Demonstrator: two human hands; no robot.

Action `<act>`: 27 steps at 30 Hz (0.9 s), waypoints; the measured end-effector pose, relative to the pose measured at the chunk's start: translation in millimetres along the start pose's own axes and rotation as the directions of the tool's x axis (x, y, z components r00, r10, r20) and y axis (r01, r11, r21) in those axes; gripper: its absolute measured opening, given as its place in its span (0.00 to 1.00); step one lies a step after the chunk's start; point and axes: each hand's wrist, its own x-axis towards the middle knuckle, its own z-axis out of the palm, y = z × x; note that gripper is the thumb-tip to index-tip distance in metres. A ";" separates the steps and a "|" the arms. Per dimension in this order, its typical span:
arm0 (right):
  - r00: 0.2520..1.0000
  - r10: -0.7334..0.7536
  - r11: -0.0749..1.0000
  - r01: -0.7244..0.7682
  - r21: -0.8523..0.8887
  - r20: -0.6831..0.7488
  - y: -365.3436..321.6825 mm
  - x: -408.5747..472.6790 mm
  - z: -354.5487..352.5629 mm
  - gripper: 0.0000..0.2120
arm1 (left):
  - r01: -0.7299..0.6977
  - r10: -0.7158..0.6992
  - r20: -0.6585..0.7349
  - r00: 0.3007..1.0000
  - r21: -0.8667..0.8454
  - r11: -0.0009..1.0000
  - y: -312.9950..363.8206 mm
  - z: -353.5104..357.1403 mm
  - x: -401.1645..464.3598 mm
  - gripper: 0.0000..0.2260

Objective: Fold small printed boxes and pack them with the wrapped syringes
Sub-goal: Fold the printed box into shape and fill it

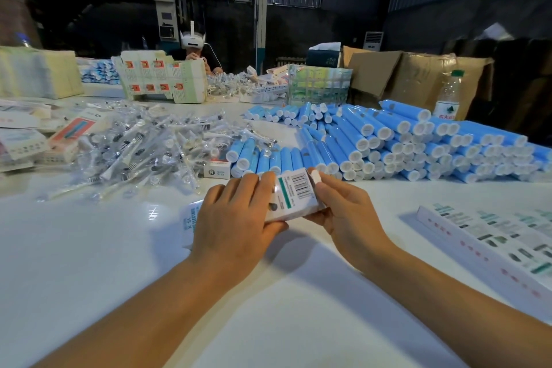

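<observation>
A: Start at the fingers. What have they got?

B: The left hand (236, 218) lies over the small printed box (294, 194), fingers (254, 185) curled across its top and the thumb under its near edge, so it grips the box from the left. The right hand (343, 206) holds the other end; its fingers (324, 188) pinch at a white end flap (316, 177) that stands up at the far right corner.

A: And how does the box lie?

B: Just above the bench (119, 248), between the two hands, barcode face up. Its long axis runs from the left hand's side, near, towards that far right corner, so the unclosed end points away and to the right. The right hand is the nearer to it.

A: So the next move?

B: I judge the flap wants tucking in, by the right hand, with the left steadying.

A: And the filling?

B: The wrapped syringes (143, 146) lie heaped well beyond, to the left; the left hand is the nearer to them. Blue tubes (388, 140) are stacked beyond, to the right.
</observation>
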 end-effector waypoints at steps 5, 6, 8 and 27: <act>1.000 0.020 0.999 -0.019 0.026 -0.024 3.5 0.6 -2.5 0.27 | -0.029 0.029 0.014 0.999 0.006 1.000 -1.0 2.1 0.2 0.30; 0.999 0.029 0.999 -0.028 0.040 -0.026 3.6 0.8 -3.2 0.26 | -0.038 0.038 0.016 0.999 0.009 0.999 -1.4 2.6 0.1 0.30; 0.997 0.058 0.995 -0.054 0.082 -0.043 4.3 1.8 -4.7 0.23 | -0.055 0.055 0.025 0.998 0.027 0.998 -1.8 3.2 -0.3 0.30; 0.982 -0.027 0.940 -0.038 -0.340 -0.186 13.5 -0.3 4.8 0.10 | -0.025 0.017 0.085 0.996 0.103 0.994 4.9 5.3 0.3 0.32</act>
